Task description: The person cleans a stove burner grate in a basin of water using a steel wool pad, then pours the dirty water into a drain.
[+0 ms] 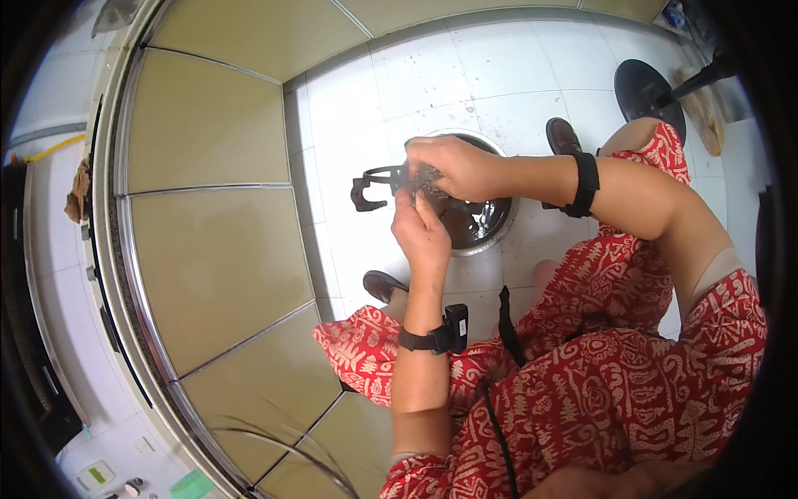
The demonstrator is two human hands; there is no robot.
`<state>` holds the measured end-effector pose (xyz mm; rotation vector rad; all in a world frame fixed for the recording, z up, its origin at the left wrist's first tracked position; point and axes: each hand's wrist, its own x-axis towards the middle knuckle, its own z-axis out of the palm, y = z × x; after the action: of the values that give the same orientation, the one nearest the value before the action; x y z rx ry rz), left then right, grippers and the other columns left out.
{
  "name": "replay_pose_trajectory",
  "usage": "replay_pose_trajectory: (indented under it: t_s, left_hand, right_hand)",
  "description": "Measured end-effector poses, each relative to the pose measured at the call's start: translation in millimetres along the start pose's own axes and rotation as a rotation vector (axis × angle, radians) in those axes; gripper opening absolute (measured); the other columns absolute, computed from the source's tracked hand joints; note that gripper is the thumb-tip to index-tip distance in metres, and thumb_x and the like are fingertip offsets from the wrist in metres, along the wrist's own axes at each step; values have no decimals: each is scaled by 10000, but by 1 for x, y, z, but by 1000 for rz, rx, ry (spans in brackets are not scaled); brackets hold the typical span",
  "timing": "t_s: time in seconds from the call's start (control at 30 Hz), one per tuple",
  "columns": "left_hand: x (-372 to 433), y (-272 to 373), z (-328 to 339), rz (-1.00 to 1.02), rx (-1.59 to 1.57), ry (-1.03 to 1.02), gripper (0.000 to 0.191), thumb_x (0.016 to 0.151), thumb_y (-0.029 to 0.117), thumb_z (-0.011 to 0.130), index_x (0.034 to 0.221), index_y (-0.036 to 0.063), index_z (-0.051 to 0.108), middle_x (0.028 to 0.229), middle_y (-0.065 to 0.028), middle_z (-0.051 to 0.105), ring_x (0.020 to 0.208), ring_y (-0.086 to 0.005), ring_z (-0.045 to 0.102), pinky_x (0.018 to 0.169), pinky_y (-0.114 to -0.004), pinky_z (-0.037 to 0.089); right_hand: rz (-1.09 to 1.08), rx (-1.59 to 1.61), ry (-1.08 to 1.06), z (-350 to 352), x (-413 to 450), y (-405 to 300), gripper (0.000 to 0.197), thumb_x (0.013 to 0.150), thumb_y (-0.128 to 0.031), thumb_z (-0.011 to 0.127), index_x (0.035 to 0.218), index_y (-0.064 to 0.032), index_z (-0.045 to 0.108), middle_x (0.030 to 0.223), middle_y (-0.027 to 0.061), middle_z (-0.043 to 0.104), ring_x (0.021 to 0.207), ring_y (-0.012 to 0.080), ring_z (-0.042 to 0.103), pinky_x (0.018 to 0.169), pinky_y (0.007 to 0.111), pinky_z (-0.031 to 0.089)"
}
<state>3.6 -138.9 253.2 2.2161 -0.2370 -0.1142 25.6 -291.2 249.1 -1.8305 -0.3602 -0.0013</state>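
Note:
My left hand (423,234) pinches a dark, curved part (369,194) whose hooked end sticks out to the left; what it is cannot be told. A grey wiry scrubber, apparently steel wool (426,177), is gripped in my right hand (458,167) and pressed against the part, and the fingers hide much of the contact. Below both hands, a round metal basin (508,224) of dark, murky liquid stands on the tiled floor. Something dark shows in the basin beneath my right wrist.
Beige cabinet doors (212,243) line the left side, under a counter edge. A black round base with a pole (645,93) stands at the upper right. Brown shoes (381,285) flank the basin. Dark spots mark the white floor tiles (424,68). Red patterned clothing covers the lap.

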Motion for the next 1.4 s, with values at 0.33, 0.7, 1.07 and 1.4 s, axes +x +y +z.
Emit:
replay_pose_trajectory:
  t_s: [0.33,0.7,1.07,1.4]
  left_hand:
    - [14,1,-21,-259,12,40,297,961,194,414,946,-53,577,599,-51,526,542,-117,491,543,-271,429]
    - [3,-20,-17,-211,-1,-32,268,954,170,433,934,-53,580,684,-42,556,585,-92,480,550,-246,411]
    - [30,-29,-47,-470,-666,103,338,986,261,425,897,-35,561,587,15,400,514,-97,376,596,-287,454]
    - [17,-11,-34,-151,51,375,479,937,270,492,1215,-97,357,1169,-227,373,1046,-289,453,910,-383,379]
  right_hand:
    - [-63,-180,9,-2,-29,9,294,631,131,496,887,-8,452,927,133,451,907,325,484,766,402,412]
    - [-280,-263,-60,12,-29,35,234,666,73,543,877,-6,483,922,141,479,910,311,495,779,405,409]
    - [272,386,-80,-12,-17,42,158,862,-74,609,985,-25,522,858,47,588,841,137,524,754,300,428]
    - [349,539,3,6,-2,1,179,839,-50,602,971,-16,485,935,59,550,927,131,490,863,295,387]
